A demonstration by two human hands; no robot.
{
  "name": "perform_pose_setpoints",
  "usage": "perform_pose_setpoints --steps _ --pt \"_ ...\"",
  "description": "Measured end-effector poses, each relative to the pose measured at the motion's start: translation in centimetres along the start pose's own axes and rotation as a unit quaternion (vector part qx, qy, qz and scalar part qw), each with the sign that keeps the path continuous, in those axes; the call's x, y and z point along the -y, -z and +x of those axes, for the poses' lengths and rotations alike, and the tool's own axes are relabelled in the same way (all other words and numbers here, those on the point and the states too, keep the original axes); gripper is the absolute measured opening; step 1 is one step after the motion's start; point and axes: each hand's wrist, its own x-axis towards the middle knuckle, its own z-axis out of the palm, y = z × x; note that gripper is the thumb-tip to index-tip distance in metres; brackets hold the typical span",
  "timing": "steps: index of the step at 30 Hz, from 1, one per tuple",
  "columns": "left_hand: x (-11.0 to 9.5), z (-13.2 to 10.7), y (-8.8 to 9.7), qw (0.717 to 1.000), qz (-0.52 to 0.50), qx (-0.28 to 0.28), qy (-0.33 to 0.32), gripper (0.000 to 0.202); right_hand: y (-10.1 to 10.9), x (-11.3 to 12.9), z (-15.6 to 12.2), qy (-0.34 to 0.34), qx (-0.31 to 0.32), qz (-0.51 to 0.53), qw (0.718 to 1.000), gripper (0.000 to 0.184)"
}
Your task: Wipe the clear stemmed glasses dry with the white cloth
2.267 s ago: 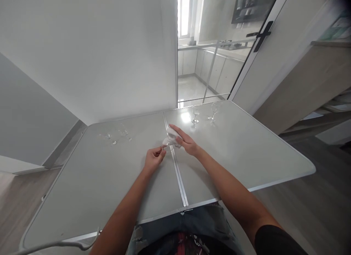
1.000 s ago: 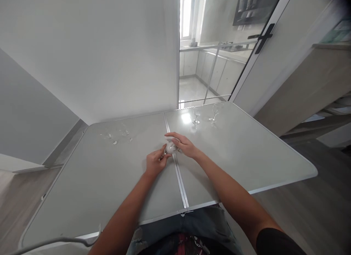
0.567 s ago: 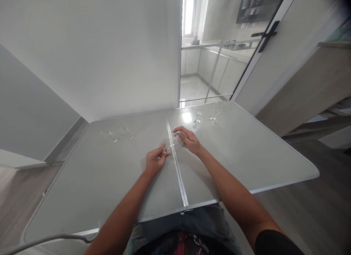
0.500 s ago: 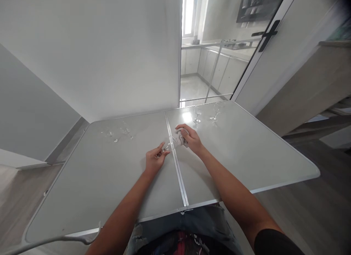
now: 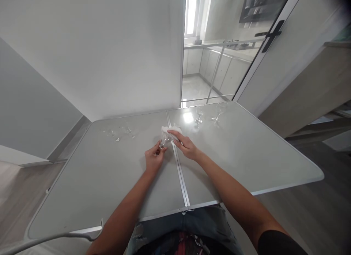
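My left hand pinches a clear stemmed glass near its stem or foot, above the middle of the table. The glass tilts with its bowl away from me and to the right. My right hand grips a white cloth or tissue against the bowl, its fingers reaching over the cloth. Part of the bowl is hidden behind the cloth and fingers.
Two clear stemmed glasses, one wine glass and another wine glass, stand upright at the back right of the grey table. More clear glassware lies at the back left. A glass door stands behind.
My right hand has moved left and brought the white cloth onto the glass bowl. My left hand keeps its hold, with the glass now pointing more away from me.
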Motion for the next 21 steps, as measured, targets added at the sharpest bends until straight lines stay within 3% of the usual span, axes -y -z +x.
perform_pose_setpoints --steps 4,6,8,10,14,16,18,21 --pt "-0.1 0.0 0.2 1.0 -0.005 0.024 -0.012 0.044 0.2 0.2 -0.3 0.056 0.026 -0.002 0.998 0.047" --pt "-0.2 -0.2 0.3 0.997 0.0 0.066 -0.044 0.043 0.5 0.3 -0.2 0.061 0.035 0.012 0.997 0.045" --pt "-0.4 -0.5 0.3 0.99 0.009 0.118 -0.077 0.042 0.6 0.3 0.1 0.039 0.03 0.049 0.998 0.04" --pt "-0.7 -0.8 0.1 0.987 0.013 0.136 -0.085 0.041 0.5 0.3 0.5 -0.006 0.005 0.117 0.993 0.038" --pt "-1.0 -0.5 -0.2 0.995 -0.051 0.088 0.0 0.043 -0.4 -0.2 0.8 -0.101 -0.077 0.229 0.965 0.043" --pt "-0.9 0.0 -0.3 0.989 -0.104 0.07 0.08 0.047 -1.3 -0.6 0.6 -0.091 -0.12 0.169 0.974 0.041" --pt "-0.6 0.4 -0.3 0.98 -0.125 0.068 0.14 0.05 -2.3 -0.8 0.3 -0.028 -0.11 0.04 0.993 0.039" --pt "0.1 0.5 -0.1 0.991 -0.034 0.081 0.1 0.036 -3.2 -0.6 0.0 0.104 -0.007 -0.153 0.983 0.038"
